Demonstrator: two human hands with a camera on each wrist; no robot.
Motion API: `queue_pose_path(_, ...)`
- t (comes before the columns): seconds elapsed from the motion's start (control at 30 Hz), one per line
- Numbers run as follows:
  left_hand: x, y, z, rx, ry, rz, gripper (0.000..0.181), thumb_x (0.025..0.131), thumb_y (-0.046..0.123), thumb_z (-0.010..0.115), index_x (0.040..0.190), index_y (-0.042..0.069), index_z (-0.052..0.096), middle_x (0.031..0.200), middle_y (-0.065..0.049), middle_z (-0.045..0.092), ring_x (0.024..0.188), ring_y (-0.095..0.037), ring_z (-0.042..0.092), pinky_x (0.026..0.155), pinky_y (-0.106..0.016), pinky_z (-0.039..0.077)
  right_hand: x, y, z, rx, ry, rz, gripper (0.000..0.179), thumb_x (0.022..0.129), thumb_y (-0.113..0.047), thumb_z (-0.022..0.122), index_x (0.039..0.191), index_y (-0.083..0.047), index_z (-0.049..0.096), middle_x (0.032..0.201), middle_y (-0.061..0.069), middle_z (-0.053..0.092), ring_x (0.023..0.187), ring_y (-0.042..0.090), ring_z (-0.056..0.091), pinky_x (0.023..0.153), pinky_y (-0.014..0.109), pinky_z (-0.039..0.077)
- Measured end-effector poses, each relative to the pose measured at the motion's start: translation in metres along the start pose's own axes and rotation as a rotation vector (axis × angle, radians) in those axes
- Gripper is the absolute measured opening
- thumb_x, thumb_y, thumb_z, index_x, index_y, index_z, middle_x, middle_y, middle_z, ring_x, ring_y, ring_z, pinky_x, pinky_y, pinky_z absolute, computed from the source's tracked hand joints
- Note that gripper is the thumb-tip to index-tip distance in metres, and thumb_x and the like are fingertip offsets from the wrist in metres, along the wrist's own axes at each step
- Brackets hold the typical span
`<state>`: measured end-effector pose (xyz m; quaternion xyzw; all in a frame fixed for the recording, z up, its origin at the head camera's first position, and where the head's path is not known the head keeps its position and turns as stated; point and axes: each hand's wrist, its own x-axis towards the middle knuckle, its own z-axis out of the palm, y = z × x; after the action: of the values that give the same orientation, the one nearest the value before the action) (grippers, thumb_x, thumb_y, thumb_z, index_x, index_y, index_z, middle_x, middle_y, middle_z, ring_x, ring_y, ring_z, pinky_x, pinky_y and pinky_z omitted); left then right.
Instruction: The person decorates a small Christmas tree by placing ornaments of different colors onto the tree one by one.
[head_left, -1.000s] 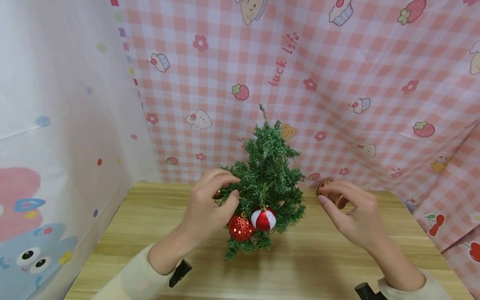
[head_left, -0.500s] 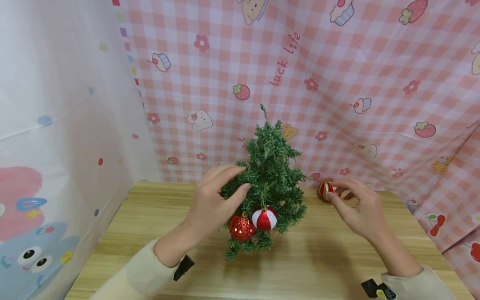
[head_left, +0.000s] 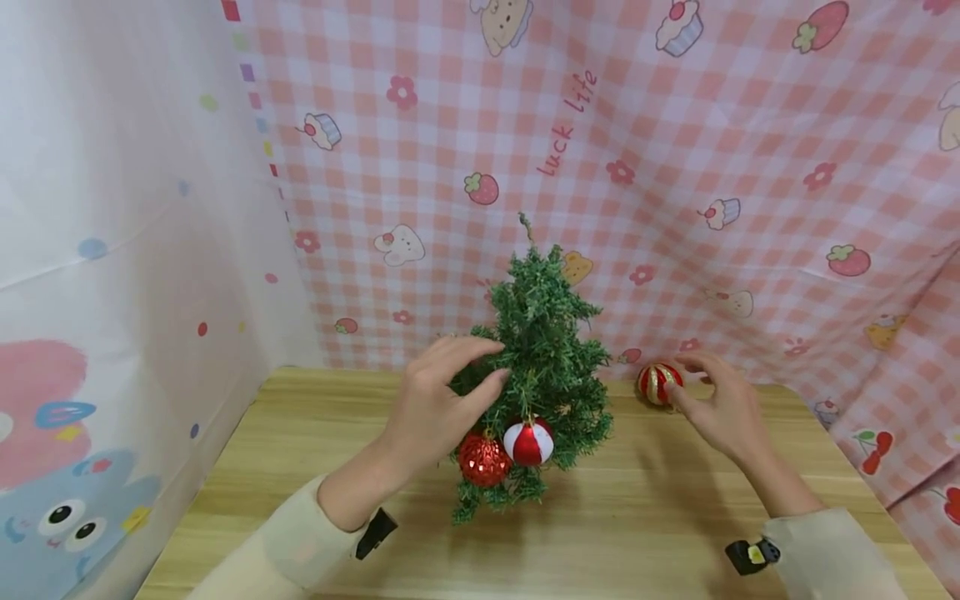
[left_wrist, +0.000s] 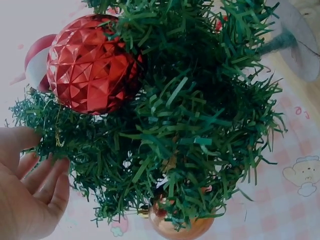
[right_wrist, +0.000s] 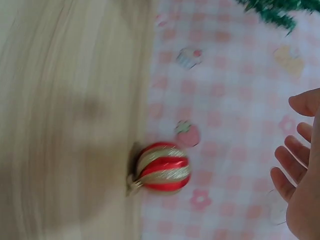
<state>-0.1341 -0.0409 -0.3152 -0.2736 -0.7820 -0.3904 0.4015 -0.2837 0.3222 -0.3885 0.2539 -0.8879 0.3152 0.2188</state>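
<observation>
A small green Christmas tree (head_left: 543, 333) stands mid-table. On its front hang a faceted red bauble (head_left: 483, 460) and a red-and-white striped bauble (head_left: 528, 442). My left hand (head_left: 438, 400) is at the tree's left side, thumb and fingers apart; the left wrist view has its fingers (left_wrist: 45, 182) loosely bent beside the branches, holding nothing. A copper-coloured bauble (left_wrist: 182, 222) shows among the branches there. At the table's back edge lies a red-and-gold striped bauble (head_left: 658, 384). My right hand (head_left: 723, 408) hovers beside it with loose fingers, apart from it in the right wrist view.
The wooden table (head_left: 300, 467) reaches back to a pink checked cloth (head_left: 420, 183) hanging behind it. A white printed curtain (head_left: 150, 250) closes off the left side.
My right hand has come away from the red-and-gold bauble, drawing back to the right and leaving it on the table. My left hand has shifted slightly right across the tree's branches.
</observation>
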Motion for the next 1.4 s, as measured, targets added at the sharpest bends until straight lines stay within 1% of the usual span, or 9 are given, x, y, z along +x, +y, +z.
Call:
queue_pose_path(0.17,0.001,0.001,-0.002,-0.009,-0.01,-0.016,0.018,0.088,-0.005,0.079,0.104,0.0,0.075,0.093,-0.008,0.075,0.081,-0.017,0.068,0.069,-0.037,0.06,0.006,0.024,0.007,-0.007,-0.056,0.042,0.043,0.091,-0.014,0.076,0.13,0.0,0.065,0.126,0.026,0.066,0.11,0.046,0.064,0.087,0.062,0.052)
queue_pose_path(0.4,0.001,0.001,-0.006,0.012,-0.007,-0.029,0.019,0.088,-0.007,0.078,0.106,0.0,0.077,0.097,-0.01,0.078,0.083,-0.018,0.071,0.071,-0.039,0.062,0.015,0.046,0.015,-0.05,-0.163,0.099,0.056,0.095,-0.029,0.076,0.139,0.001,0.059,0.133,0.03,0.061,0.11,0.054,0.062,0.084,0.068,0.05)
queue_pose_path(0.6,0.001,0.0,-0.009,-0.003,0.002,-0.038,0.02,0.088,-0.008,0.078,0.106,0.0,0.078,0.094,-0.009,0.078,0.082,-0.017,0.071,0.068,-0.042,0.061,0.023,0.06,0.026,-0.096,-0.254,0.143,0.07,0.095,-0.037,0.077,0.143,0.008,0.053,0.14,0.034,0.054,0.12,0.056,0.056,0.092,0.071,0.046)
queue_pose_path(0.7,0.0,-0.001,-0.01,-0.007,0.006,-0.038,0.02,0.088,-0.009,0.077,0.105,0.0,0.078,0.093,-0.008,0.078,0.081,-0.017,0.072,0.067,-0.038,0.061,0.027,0.066,0.033,-0.118,-0.301,0.171,0.077,0.094,-0.041,0.077,0.146,0.009,0.05,0.142,0.037,0.051,0.125,0.058,0.05,0.097,0.073,0.043)
queue_pose_path(0.8,-0.001,-0.002,-0.011,-0.01,0.009,-0.041,0.019,0.089,-0.009,0.077,0.106,-0.001,0.078,0.091,-0.008,0.077,0.077,-0.015,0.071,0.058,-0.03,0.054,0.031,0.071,0.039,-0.143,-0.342,0.176,0.081,0.094,-0.042,0.077,0.148,0.01,0.047,0.144,0.039,0.048,0.129,0.06,0.046,0.099,0.074,0.042)
queue_pose_path(0.93,-0.002,-0.002,-0.013,-0.023,0.007,-0.054,0.017,0.092,-0.007,0.075,0.107,-0.001,0.078,0.089,-0.008,0.077,0.068,-0.011,0.065,0.051,-0.026,0.046,0.034,0.077,0.047,-0.169,-0.379,0.181,0.084,0.092,-0.044,0.078,0.148,0.01,0.044,0.142,0.041,0.047,0.123,0.061,0.05,0.093,0.072,0.047)
queue_pose_path(1.13,-0.001,-0.005,-0.017,-0.044,-0.002,-0.066,0.016,0.092,-0.008,0.075,0.106,-0.002,0.077,0.087,-0.009,0.077,0.062,-0.01,0.062,0.056,-0.026,0.055,0.036,0.086,0.061,-0.226,-0.427,0.198,0.086,0.091,-0.044,0.079,0.144,0.011,0.04,0.132,0.045,0.047,0.112,0.062,0.056,0.084,0.072,0.051)
queue_pose_path(1.23,0.0,-0.006,-0.019,-0.05,-0.011,-0.07,0.016,0.091,-0.009,0.075,0.106,-0.003,0.077,0.087,-0.009,0.077,0.061,-0.011,0.062,0.057,-0.024,0.054,0.035,0.092,0.068,-0.244,-0.428,0.201,0.084,0.091,-0.041,0.079,0.144,0.01,0.04,0.128,0.046,0.048,0.11,0.062,0.056,0.083,0.072,0.051)
queue_pose_path(1.4,0.0,-0.008,-0.021,-0.039,-0.018,-0.08,0.018,0.091,-0.01,0.075,0.107,-0.002,0.077,0.089,-0.009,0.077,0.067,-0.012,0.064,0.058,-0.024,0.053,0.034,0.094,0.075,-0.251,-0.418,0.203,0.082,0.091,-0.036,0.08,0.144,0.012,0.04,0.126,0.045,0.049,0.11,0.062,0.055,0.084,0.07,0.051)
